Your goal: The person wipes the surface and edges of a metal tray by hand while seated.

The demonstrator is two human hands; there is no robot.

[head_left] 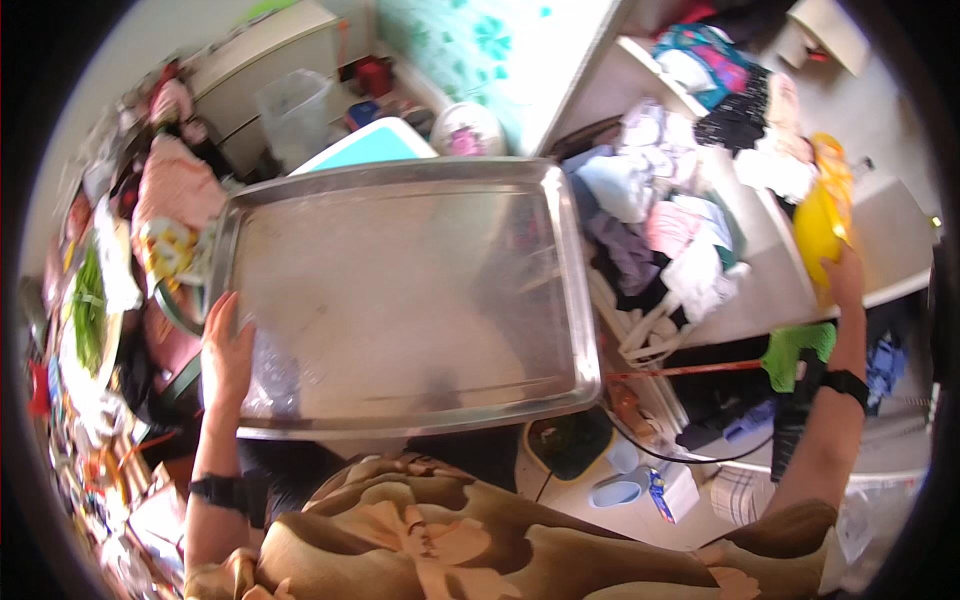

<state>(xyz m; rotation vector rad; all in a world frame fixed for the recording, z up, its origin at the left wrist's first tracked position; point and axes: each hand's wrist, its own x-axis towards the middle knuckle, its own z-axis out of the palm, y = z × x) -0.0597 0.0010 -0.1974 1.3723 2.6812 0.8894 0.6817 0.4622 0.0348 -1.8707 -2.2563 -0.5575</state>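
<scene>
A large rectangular stainless steel tray (400,300) fills the middle of the view in front of my body. Its left rim is in the grip of my left hand (228,350), the fingers laid over the edge and the thumb inside. My right hand (847,277) reaches far out to the right, closed on the lower end of a shiny yellow bag-like thing (825,215). That yellow thing lies against a white shelf compartment (890,240). Below my right hand, a bright green cloth (798,352) hangs near my wrist.
White shelves hold piled clothes (670,210) to the right. Behind the tray stand a clear plastic bin (297,115) and a turquoise-and-white lid-like panel (370,145). Clutter lines the left side. Blue slippers (617,491) and a small box (675,495) lie on the floor.
</scene>
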